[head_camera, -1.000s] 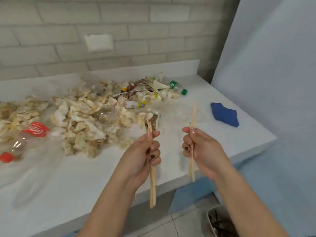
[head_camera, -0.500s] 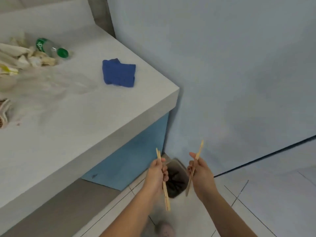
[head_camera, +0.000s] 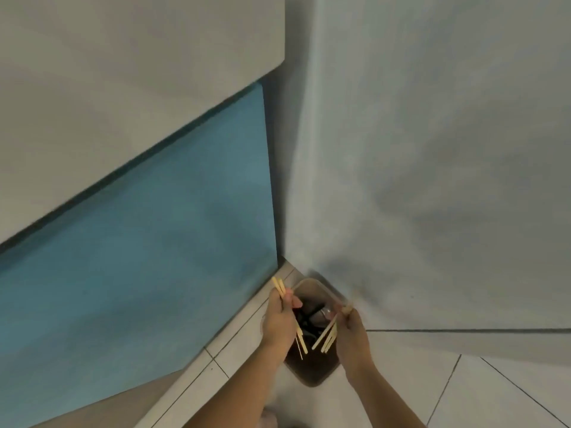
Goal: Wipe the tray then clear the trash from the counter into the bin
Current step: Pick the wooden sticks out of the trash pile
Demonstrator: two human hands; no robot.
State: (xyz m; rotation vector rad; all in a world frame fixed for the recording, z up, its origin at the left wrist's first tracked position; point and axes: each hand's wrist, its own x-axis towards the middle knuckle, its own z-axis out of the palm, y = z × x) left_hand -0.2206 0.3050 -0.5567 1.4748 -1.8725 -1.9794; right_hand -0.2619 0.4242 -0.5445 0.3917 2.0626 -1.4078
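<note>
A small bin (head_camera: pixel 312 373) with dark trash inside stands on the tiled floor in the corner below the counter. My left hand (head_camera: pixel 279 322) grips wooden chopsticks (head_camera: pixel 279 286) over the bin's left side, their lower ends pointing into the opening. My right hand (head_camera: pixel 352 333) holds more chopsticks (head_camera: pixel 326 335) over the bin's right side, slanted down into it. The tray and the counter trash are out of view.
The white counter's edge (head_camera: pixel 123 103) hangs over the upper left, with a blue panel (head_camera: pixel 139 242) beneath it. A pale wall (head_camera: pixel 432 149) closes the right side. Tiled floor (head_camera: pixel 463 390) lies around the bin.
The view has swung from the counter down to the floor corner. Both hands have carried the chopsticks lower and now hold them right over the bin's opening.
</note>
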